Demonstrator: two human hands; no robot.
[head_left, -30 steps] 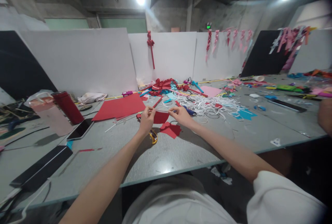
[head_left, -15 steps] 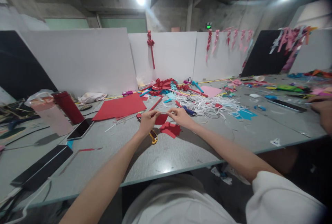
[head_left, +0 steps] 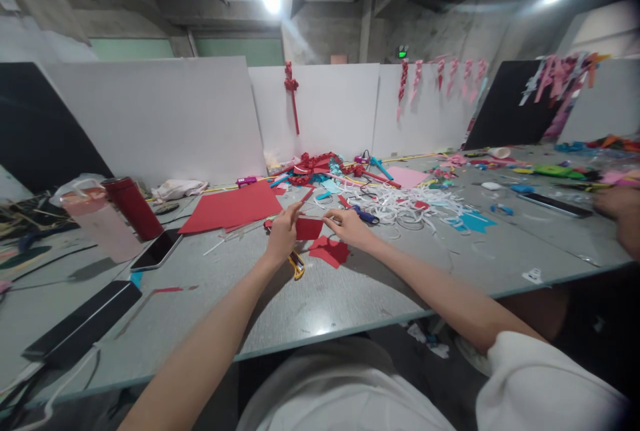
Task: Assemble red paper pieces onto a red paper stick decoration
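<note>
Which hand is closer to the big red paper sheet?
Your left hand. It's by the right end of the big red paper sheet; your right hand is farther right, past the small red paper.

The left hand (head_left: 283, 234) hides the left end of the red piece (head_left: 309, 230) and, below that piece, part of a yellow tool (head_left: 299, 271). Far right of the piece, a co-worker's hand (head_left: 616, 203) blurs; well above the piece, a green sign (head_left: 402, 53) is unreadably small.
</note>
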